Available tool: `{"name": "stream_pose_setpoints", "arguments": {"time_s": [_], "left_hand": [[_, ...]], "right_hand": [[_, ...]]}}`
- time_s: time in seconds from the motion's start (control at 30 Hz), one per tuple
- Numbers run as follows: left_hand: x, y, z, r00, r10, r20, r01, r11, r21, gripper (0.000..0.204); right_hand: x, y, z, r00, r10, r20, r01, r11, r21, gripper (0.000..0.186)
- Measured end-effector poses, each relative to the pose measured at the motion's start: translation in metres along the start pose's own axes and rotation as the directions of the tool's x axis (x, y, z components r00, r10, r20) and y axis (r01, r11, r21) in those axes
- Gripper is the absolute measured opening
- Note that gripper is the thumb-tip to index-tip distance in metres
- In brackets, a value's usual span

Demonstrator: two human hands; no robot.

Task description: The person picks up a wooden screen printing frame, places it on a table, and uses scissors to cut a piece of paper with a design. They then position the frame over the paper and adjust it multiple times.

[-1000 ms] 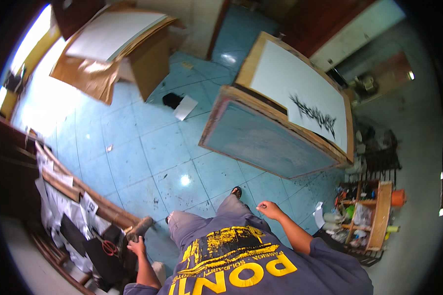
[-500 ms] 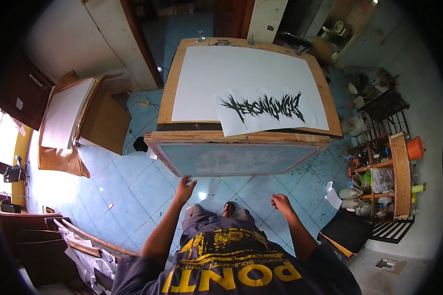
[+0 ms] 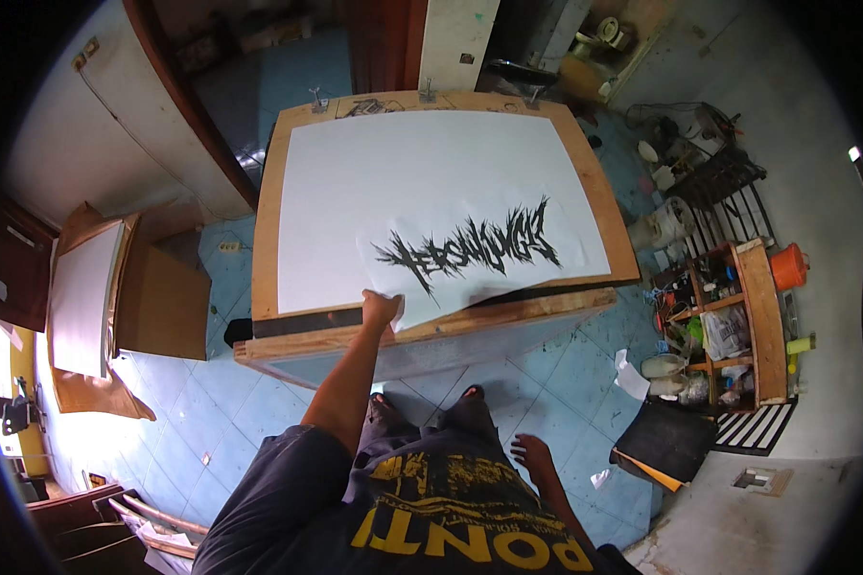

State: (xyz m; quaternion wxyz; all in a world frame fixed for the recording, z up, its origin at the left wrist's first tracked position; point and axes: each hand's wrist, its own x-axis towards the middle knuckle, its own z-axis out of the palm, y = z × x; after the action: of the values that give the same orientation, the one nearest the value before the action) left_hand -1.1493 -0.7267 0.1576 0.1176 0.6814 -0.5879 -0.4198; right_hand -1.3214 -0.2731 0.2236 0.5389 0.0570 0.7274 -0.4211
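A white sheet of paper with spiky black lettering [image 3: 494, 283] lies slantwise over a larger white sheet [image 3: 403, 172], its near edge hanging past the board. My left hand [image 3: 382, 309] is closed on the near left corner of the lettered sheet, fingers wrapped over its edge. Both sheets rest on a wooden board [image 3: 270, 230] with metal clamps along its far side. A wood-framed screen [image 3: 355, 335] leans against the near side, under my left forearm. My right hand [image 3: 532, 454] hangs low beside my right leg, fingers loosely apart, holding nothing.
To the left, a stack of white boards [image 3: 88, 297] leans by a large cardboard piece [image 3: 163, 302]. On the right stand a wooden shelf [image 3: 762, 331] with bottles and bags, an orange bucket [image 3: 789, 266] and a black folder [image 3: 666, 443] on the tiled floor.
My left hand has moved up and forward from beneath the screen frame and taken hold of the lettered sheet's corner. My right hand has dropped lower. The view has shifted nearer the board.
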Motion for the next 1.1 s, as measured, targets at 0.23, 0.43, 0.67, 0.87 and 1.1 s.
{"name": "stream_pose_setpoints", "arguments": {"time_s": [0.23,0.43,0.67,0.87,1.1], "left_hand": [[0.031,-0.004,0.007,0.997,-0.038,0.065,0.066,0.849,-0.524,0.022],[0.041,0.015,-0.031,0.952,-0.259,-0.163,-0.041,0.42,-0.907,0.016],[0.034,-0.03,-0.038,0.863,-0.436,-0.257,-0.203,0.167,-0.965,0.012],[0.055,-0.033,-0.024,0.787,-0.6,-0.142,-0.073,0.139,-0.988,0.015],[0.051,-0.019,-0.021,0.813,-0.575,-0.094,-0.071,0.062,-0.996,0.014]], "right_hand": [[0.055,-0.019,-0.047,0.996,-0.002,0.084,0.016,0.985,-0.171,0.033],[0.112,-0.088,-0.099,0.996,-0.084,-0.023,0.074,0.955,-0.287,0.03],[0.126,-0.126,-0.11,0.99,-0.136,-0.038,0.111,0.915,-0.387,0.029],[0.103,-0.116,-0.085,0.983,-0.167,0.083,0.186,0.877,-0.442,0.026],[0.054,-0.116,-0.057,0.983,-0.152,0.098,0.179,0.736,-0.653,0.034]]}}
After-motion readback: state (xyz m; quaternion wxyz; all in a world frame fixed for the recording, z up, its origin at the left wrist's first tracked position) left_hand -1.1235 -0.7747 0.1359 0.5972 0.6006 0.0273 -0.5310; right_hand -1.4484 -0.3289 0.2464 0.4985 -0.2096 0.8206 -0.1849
